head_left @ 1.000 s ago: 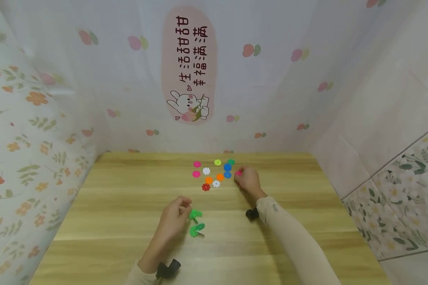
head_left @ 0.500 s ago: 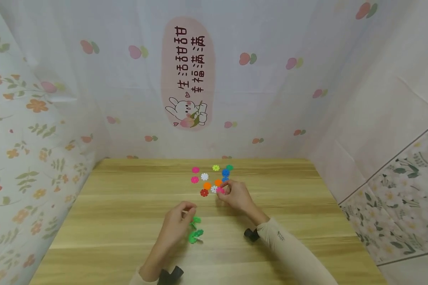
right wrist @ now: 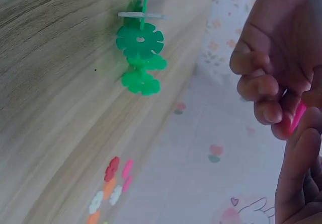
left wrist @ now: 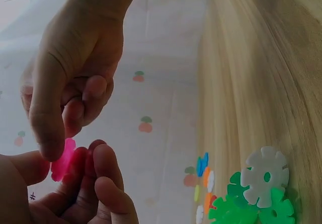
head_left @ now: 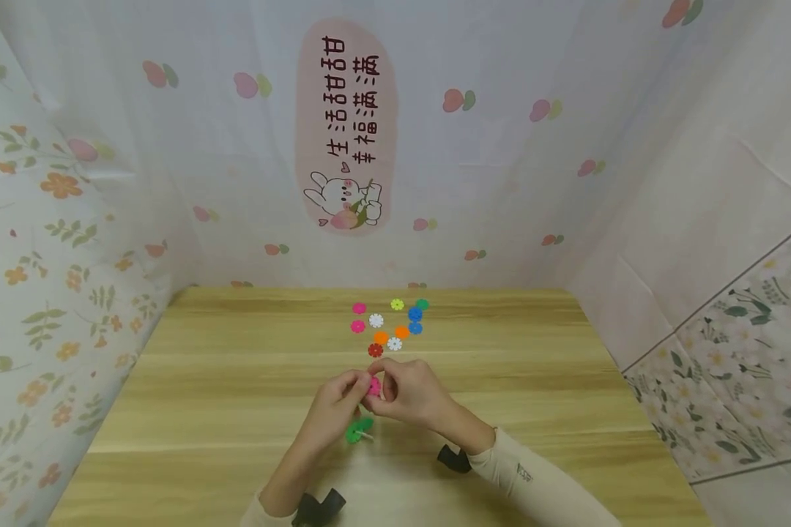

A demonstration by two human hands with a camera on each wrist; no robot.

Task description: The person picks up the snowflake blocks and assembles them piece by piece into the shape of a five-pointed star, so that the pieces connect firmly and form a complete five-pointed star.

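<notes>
A pink flower-shaped plastic disc (head_left: 373,386) with a notched rim is between my two hands, above the table. My left hand (head_left: 332,406) pinches its left side with the thumb and fingers. From the right, my right hand (head_left: 415,391) pinches it too, thumb against the disc in the left wrist view. Just below the hands a joined piece of green notched discs (head_left: 358,430) stands on the table. A white disc (left wrist: 266,177) is slotted into that piece. The hands cover part of it in the head view.
Farther back lie several loose discs: a red disc (head_left: 376,350), orange discs (head_left: 402,331), white discs (head_left: 376,320), pink discs (head_left: 359,326), blue discs (head_left: 415,314), a yellow disc (head_left: 398,304) and a green disc (head_left: 422,304). A printed cloth wall (head_left: 501,168) rises behind the table.
My right hand has brought the pink disc from the right of the loose discs toward me and leftward, to my left hand. The left hand now pinches it as well.
</notes>
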